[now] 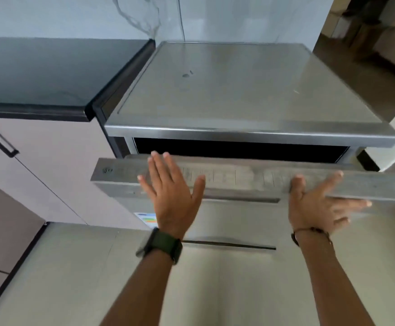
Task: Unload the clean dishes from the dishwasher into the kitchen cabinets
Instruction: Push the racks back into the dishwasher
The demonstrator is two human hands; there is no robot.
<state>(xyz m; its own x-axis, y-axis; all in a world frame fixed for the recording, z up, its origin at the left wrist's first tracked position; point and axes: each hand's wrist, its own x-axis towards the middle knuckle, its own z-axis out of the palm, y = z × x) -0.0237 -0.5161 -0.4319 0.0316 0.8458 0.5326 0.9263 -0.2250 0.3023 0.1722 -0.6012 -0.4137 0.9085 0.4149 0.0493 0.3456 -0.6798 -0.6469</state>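
Pressing flat, fingers spread, against tilted grey stainless-steel dishwasher door (238, 177), ajar below steel-topped dishwasher (238, 90): left hand (171, 191) at panel's left, right hand (318, 205) at right, gripping nothing

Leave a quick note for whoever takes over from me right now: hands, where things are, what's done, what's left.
Left hand: open, fingers straight, over the top edge of the dishwasher door.
Right hand: open, at the same edge further right; contact is blurred.
Door: ajar, a dark gap shows below the steel top.
No dishes in view.
Done: door partly open.
Left: lower the door fully, unload dishes into the cabinets.
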